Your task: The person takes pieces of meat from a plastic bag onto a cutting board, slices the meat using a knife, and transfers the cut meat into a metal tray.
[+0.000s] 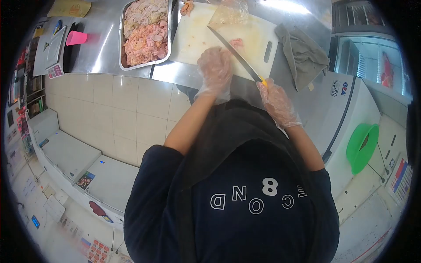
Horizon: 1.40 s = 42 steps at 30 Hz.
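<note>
My right hand [277, 103], in a clear plastic glove, grips the yellow handle of a long knife [236, 53]. The blade slants up and left across a white cutting board [190, 33]. My left hand [215, 68], also gloved, is at the near edge of the board, left of the blade. Its fingers look curled, and whatever is under them is hidden. A small pink piece of raw meat [237, 42] lies on the board beside the blade. At the far edge are a clear plastic bag [230, 15] and another piece of meat [187, 7].
A metal tray [170, 30] of raw, pale pink meat, perhaps chicken skin, stands left of the board. A grey cloth [303, 55] lies to the right. Further left are a pink cup [76, 38] and a scale [55, 48]. A green basin [362, 149] is at far right.
</note>
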Motion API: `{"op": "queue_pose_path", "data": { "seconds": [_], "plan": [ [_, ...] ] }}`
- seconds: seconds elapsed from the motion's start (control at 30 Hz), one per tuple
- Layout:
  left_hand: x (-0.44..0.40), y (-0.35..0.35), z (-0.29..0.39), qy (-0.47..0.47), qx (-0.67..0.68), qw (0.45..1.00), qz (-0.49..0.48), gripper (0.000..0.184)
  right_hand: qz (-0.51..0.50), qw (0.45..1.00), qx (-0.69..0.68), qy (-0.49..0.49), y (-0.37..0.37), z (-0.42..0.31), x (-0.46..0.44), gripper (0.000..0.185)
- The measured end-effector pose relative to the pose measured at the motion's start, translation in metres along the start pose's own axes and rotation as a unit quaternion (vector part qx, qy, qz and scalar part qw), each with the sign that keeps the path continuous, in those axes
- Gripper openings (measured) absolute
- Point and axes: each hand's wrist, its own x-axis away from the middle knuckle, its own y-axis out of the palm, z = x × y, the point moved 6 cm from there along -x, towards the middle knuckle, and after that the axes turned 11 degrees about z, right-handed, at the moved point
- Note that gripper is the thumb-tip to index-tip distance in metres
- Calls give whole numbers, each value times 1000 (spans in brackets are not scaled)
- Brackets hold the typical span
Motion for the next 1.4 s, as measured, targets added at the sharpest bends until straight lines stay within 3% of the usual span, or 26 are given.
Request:
{"op": "queue_pose_path", "data": {
  "seconds": [0.13, 0.5, 0.57, 0.63, 0.67, 0.73, 0.8, 0.93, 1.07, 1.13, 1.27, 1.33, 1.4],
  "plan": [
    [-5, 31, 2, -24, -99, 993, -60, 21, -37, 998, 17, 36, 6, 6, 5, 41],
    [0, 37, 0, 21, -86, 993, -78, 16, 23, 997, -61, -46, 39, -61, -92, 40],
    [1, 35, -5, 18, -94, 990, -105, 17, 11, 996, -49, -71, 24, -65, -80, 39],
    [7, 14, 0, 110, -44, 993, -19, 20, 7, 995, -34, -92, 30, -49, -63, 38],
    [9, 6, 1, 113, -45, 992, -16, 20, 22, 995, -32, -87, 39, -24, -53, 38],
    [8, -6, 0, 80, -83, 993, -4, 19, 5, 997, -8, -77, 9, -13, -14, 39],
    [6, -7, -12, 67, -104, 992, -26, 18, -9, 1000, -14, 26, 6, 19, 4, 41],
    [-3, 12, -26, 72, -95, 987, -110, 20, 16, 1000, -6, 23, 7, 29, 18, 42],
    [-25, 8, -12, 82, -36, 994, -70, 24, 26, 998, -41, 25, -3, 10, 14, 42],
    [-22, -1, -11, 91, -5, 990, -111, 27, 15, 998, -58, 30, -8, 6, 15, 42],
    [-10, -17, -20, 120, -36, 989, -82, 31, -12, 999, -43, 15, -18, -6, 20, 42],
    [-6, -28, -23, 66, 3, 997, -28, 30, -23, 1000, -18, 6, -16, -7, 22, 42],
    [-11, -12, -14, 36, -49, 996, -68, 29, -50, 999, 5, 12, -4, -2, 19, 41]
  ]
}}
